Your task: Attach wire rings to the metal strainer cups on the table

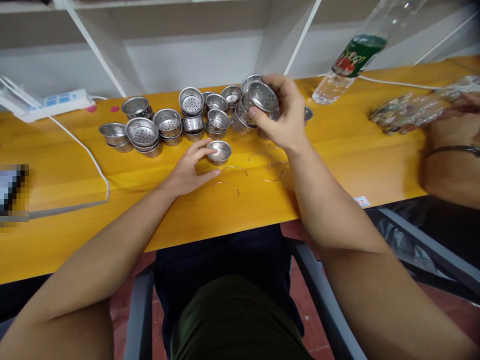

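Observation:
My right hand [283, 112] grips a perforated metal cup [264, 96] by its side, thumb on the near side and fingers behind. It is tilted above other cups at the back, partly hiding them. My left hand [193, 167] rests at the table with fingers apart, its fingertips touching the left rim of a single small perforated cup [219, 154] that stands upright. The thumb lies below that cup, off it. Several thin curved wires [227, 185] lie on the table between my hands.
Stacks of similar perforated cups [142, 132] stand along the back of the yellow table [180, 220]. A plastic bottle [348, 62] stands back right; a power strip [60, 104] with a white cable lies left. Another person's arm [453, 150] is by plastic-wrapped items [407, 114].

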`<state>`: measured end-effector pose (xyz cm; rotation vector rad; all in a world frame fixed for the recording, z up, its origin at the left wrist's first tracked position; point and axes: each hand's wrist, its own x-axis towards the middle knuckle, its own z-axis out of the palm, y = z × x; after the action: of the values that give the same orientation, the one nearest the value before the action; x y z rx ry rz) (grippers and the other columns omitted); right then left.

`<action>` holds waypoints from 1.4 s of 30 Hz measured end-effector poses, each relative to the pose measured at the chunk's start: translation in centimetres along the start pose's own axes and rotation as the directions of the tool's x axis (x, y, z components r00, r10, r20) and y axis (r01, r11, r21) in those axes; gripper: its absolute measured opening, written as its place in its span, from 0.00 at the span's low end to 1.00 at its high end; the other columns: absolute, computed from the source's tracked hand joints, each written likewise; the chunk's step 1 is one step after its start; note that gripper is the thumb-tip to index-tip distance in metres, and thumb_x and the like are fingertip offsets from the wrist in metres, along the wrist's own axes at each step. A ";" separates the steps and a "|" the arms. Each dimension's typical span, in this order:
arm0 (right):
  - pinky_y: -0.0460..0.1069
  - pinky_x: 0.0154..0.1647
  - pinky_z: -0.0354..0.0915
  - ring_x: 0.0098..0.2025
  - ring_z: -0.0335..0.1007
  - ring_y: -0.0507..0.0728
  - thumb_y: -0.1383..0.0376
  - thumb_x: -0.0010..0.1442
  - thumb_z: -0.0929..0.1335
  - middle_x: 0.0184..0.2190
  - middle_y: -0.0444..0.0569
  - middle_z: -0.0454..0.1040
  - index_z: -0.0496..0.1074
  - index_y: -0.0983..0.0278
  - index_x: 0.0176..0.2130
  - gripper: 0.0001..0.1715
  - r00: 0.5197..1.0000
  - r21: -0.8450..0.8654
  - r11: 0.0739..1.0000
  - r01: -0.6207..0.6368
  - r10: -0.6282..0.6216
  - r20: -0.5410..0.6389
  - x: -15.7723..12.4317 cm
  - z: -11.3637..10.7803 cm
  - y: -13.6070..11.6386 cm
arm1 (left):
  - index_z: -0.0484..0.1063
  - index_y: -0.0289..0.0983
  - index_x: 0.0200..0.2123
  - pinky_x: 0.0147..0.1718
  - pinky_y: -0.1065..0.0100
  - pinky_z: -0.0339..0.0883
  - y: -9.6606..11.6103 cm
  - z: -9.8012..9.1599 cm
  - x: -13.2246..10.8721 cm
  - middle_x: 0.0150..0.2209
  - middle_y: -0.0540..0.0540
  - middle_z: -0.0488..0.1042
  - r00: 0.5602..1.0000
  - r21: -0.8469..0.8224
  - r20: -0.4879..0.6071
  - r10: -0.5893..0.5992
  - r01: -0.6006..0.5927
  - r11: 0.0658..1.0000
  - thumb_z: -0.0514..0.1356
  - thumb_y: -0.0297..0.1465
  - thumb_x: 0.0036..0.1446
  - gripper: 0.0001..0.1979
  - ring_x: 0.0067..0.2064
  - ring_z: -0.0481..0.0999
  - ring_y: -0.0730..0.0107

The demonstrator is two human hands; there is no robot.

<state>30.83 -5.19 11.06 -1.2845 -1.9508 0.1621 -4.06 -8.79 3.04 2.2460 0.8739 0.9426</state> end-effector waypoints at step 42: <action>0.57 0.43 0.69 0.54 0.93 0.72 0.70 0.76 0.79 0.52 0.63 0.96 0.93 0.65 0.52 0.08 0.611 -0.408 0.893 0.188 0.219 0.761 -1.6 1.3 -8.5 | 0.69 0.47 0.84 0.87 0.33 0.80 -3.1 -0.9 1.7 0.83 0.32 0.78 0.954 -0.014 -0.281 -0.109 0.110 0.994 0.88 0.56 0.66 0.55 0.88 0.78 0.27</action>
<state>24.07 -10.17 13.49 -1.7234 -2.8826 0.3554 -4.87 -5.39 2.16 2.0704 1.1105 1.2285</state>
